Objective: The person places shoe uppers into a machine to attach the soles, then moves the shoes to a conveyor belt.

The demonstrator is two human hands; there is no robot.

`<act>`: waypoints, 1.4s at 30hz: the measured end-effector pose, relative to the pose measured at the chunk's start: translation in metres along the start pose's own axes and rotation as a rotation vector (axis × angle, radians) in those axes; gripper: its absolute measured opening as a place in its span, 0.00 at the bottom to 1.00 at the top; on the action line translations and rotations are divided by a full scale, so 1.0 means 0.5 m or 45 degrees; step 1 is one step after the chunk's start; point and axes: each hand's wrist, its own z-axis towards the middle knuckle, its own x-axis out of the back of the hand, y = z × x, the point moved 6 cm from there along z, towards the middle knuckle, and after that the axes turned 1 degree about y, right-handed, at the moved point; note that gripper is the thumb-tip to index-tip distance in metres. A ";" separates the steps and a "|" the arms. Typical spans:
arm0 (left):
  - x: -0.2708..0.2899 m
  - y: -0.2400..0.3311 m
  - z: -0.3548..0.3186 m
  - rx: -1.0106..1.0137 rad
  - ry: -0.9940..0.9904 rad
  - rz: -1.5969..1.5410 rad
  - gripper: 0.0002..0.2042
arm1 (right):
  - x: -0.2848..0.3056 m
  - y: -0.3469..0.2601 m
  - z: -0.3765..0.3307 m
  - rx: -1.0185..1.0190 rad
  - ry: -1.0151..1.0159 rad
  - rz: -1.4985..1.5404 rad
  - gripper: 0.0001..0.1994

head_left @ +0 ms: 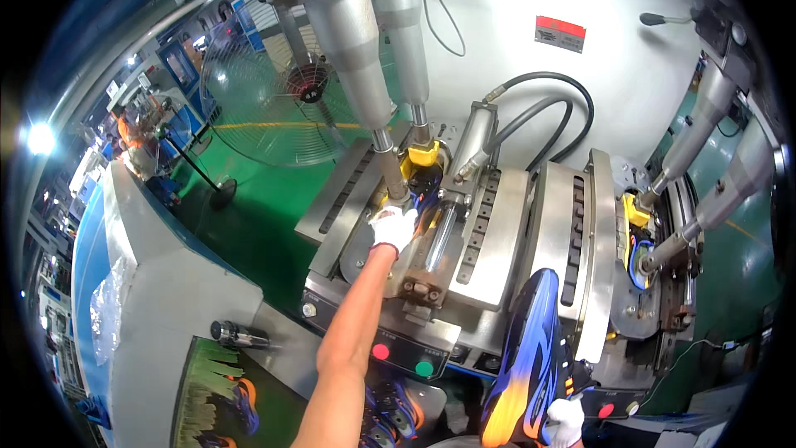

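A blue sneaker with an orange toe and dark wavy lines (pixel 531 357) is held sole-side toward the camera in the white-gloved right hand (pixel 564 421), which grips its lower end near the bottom edge of the view. The shoe stands nearly upright, tilted slightly right, in front of the grey press machine (pixel 506 232). A second blue shoe (pixel 424 192) sits clamped in the left press station under a yellow pad, and the white-gloved left hand (pixel 392 226) rests on it.
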 end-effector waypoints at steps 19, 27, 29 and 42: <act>0.366 -0.374 -0.631 0.346 0.515 -1.021 0.25 | -0.628 0.090 0.466 -0.005 -0.647 -0.181 0.12; 0.332 -0.487 -1.137 1.068 0.419 -0.702 0.29 | -0.558 0.010 1.038 1.734 0.753 -2.070 0.15; 0.310 -0.492 -1.331 1.403 0.683 -0.481 0.32 | -0.693 0.207 1.024 1.305 0.216 -2.715 0.12; -0.035 -0.390 -1.459 1.592 0.506 -0.664 0.37 | -0.546 0.256 0.320 1.182 -0.854 -1.852 0.38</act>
